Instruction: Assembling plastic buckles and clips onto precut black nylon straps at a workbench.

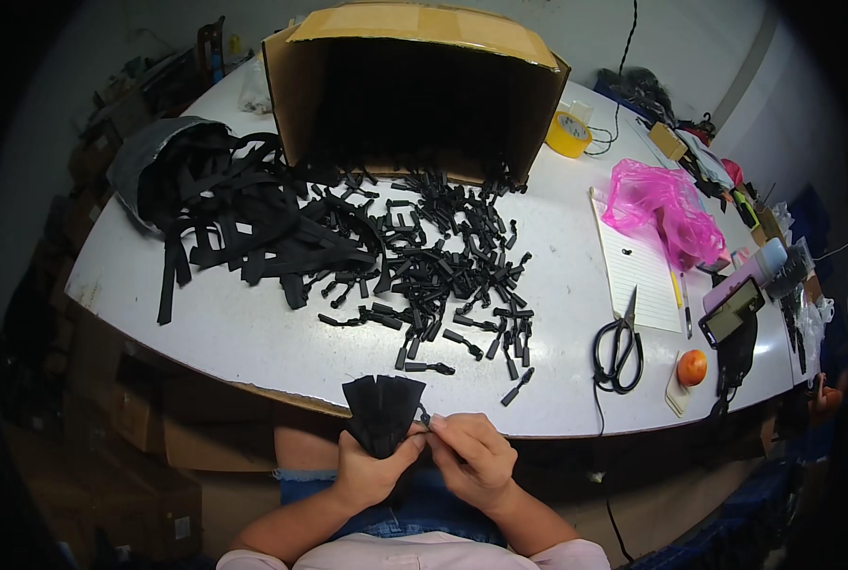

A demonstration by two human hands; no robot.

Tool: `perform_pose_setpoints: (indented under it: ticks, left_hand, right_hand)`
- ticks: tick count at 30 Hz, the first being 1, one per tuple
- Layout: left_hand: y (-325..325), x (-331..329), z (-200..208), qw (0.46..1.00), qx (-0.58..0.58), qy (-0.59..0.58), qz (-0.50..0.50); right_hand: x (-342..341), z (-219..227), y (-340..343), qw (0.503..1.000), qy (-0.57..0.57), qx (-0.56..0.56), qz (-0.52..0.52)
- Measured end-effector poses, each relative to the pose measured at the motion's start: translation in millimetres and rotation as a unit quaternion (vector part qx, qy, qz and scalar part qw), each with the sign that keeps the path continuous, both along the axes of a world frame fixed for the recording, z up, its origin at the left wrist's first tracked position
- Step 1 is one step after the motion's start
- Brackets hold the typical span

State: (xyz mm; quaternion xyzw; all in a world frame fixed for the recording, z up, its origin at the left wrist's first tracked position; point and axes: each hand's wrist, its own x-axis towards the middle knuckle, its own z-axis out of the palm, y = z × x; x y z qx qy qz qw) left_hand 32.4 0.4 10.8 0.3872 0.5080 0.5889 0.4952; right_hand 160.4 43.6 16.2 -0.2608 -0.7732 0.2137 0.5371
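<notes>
My left hand (367,470) grips a fanned bundle of black fabric straps (383,407) at the table's front edge, their wide ends pointing up. Close beside it, my right hand (476,459) pinches a small black piece (425,416) whose end shows at the fingertips, touching or nearly touching the bundle; its exact kind is not clear. Beyond both hands lies a spread heap of small black pieces (452,266), each with a flat tab and a looped end. To its left, more black straps (291,233) spill from a dark grey bag (143,176).
A cardboard box (419,24) lies open toward me at the back. On the right are yellow tape (568,135), a pink plastic bag (666,211), a lined pad (623,271), black-handled scissors (618,359), a phone (733,312) and an orange fruit (692,368).
</notes>
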Motion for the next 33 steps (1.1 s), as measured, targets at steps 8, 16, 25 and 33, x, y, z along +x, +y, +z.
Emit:
perform_pose_setpoints:
  ticks: [8,16,25,33]
  left_hand:
    - [-1.2,2.1,-0.4,1.0,-0.003,0.004,0.006]
    - [-0.9,2.9,2.4,0.997,0.058,0.058,-0.006]
    - [-9.4,0.1,9.3,0.998,0.039,-0.048,-0.015]
    - [-10.8,2.2,8.1,0.996,0.077,-0.052,-0.005]
  right_hand:
    - [3.1,3.3,-1.1,1.0,0.016,-0.015,-0.01]
    - [4.7,3.0,2.6,0.999,-0.025,0.016,0.038]
    - [0.8,2.2,-11.6,0.988,0.056,-0.14,-0.017]
    - [-5.4,-9.2,-17.8,0.939,0.135,-0.31,0.059]
